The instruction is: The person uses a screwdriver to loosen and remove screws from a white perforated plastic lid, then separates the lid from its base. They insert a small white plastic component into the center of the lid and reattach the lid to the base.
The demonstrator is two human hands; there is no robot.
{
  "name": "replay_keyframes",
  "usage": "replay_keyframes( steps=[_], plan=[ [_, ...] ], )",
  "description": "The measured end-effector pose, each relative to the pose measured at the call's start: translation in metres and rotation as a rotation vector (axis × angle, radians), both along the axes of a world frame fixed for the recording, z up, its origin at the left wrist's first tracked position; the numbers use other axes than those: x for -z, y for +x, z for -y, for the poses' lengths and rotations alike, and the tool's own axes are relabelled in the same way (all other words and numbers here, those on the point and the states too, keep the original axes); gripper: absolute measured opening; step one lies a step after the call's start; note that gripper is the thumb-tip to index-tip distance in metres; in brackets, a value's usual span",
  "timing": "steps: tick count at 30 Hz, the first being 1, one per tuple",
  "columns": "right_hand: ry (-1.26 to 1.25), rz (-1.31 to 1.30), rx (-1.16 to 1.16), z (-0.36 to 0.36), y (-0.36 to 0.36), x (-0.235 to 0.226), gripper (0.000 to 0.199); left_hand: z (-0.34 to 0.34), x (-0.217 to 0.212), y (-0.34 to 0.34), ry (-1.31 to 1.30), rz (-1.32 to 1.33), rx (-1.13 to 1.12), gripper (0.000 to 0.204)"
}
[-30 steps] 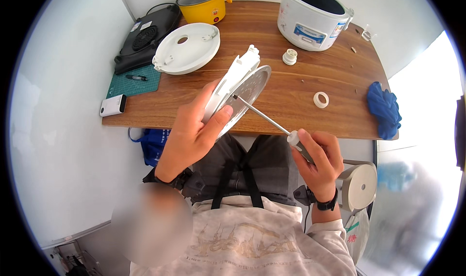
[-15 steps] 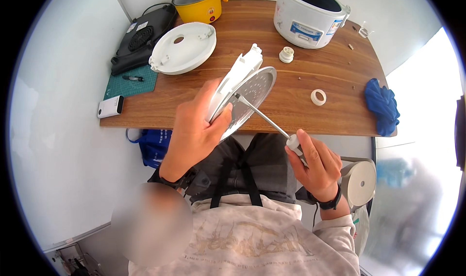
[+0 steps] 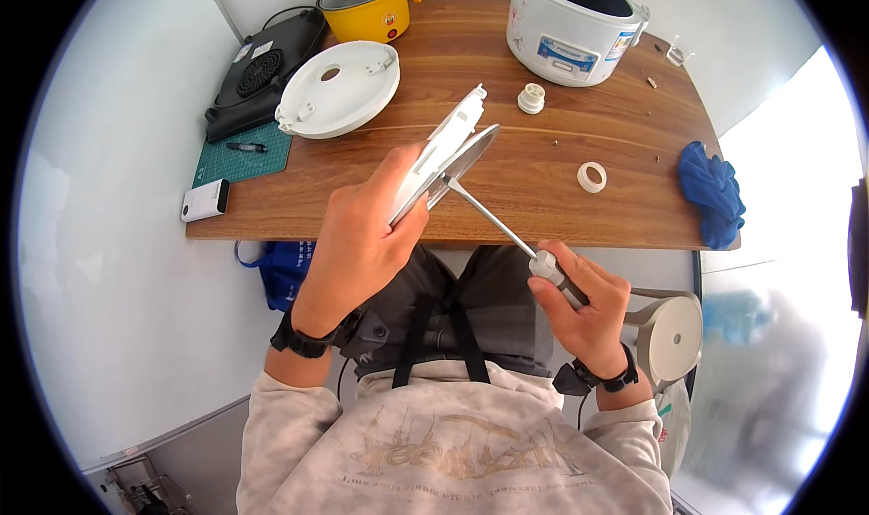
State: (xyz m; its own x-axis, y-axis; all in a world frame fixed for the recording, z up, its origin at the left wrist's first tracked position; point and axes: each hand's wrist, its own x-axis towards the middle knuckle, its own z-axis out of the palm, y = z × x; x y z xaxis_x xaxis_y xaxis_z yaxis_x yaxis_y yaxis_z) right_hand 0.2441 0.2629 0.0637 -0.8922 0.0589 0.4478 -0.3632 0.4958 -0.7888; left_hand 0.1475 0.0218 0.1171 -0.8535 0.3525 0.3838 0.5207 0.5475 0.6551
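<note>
Ok, screwdriver (image 3: 541, 262) in R hand (image 3: 588, 312).

Screwdriver handle (image 3: 546, 266) partly hidden, cooker (image 3: 554, 26) cropped, speck (image 3: 556, 142) perhaps a screw

We're looking out through the left of two fisheye cams on the person's head, tipped down and forward. Super wide, so we get the light sweatshirt (image 3: 462, 452) really close at the bottom, the left hand (image 3: 367, 230) and right hand (image 3: 584, 302) near the middle, the wooden tabletop (image 3: 534, 185) farther out past them, and white wall (image 3: 113, 243) bending around the left rim.
</note>
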Motion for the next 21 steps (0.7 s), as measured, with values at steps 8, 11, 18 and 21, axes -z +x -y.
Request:
replay_keyframes(
  steps=[8,11,18,21],
  plan=[
    [-0.359,0.386,-0.149,-0.011,0.004,-0.003,0.034,-0.001,0.001,0.001,-0.012,0.043,0.014,0.039],
    [-0.625,0.602,-0.223,-0.013,0.001,-0.002,0.036,0.000,0.000,0.000,-0.028,0.038,0.019,0.038],
    [-0.936,0.793,-0.384,-0.016,-0.005,0.003,0.036,-0.001,0.001,0.000,-0.034,-0.001,0.045,0.040],
    [-1.018,0.845,-0.423,-0.018,-0.003,0.006,0.037,0.000,0.001,0.000,-0.051,-0.022,0.057,0.040]
  ],
)
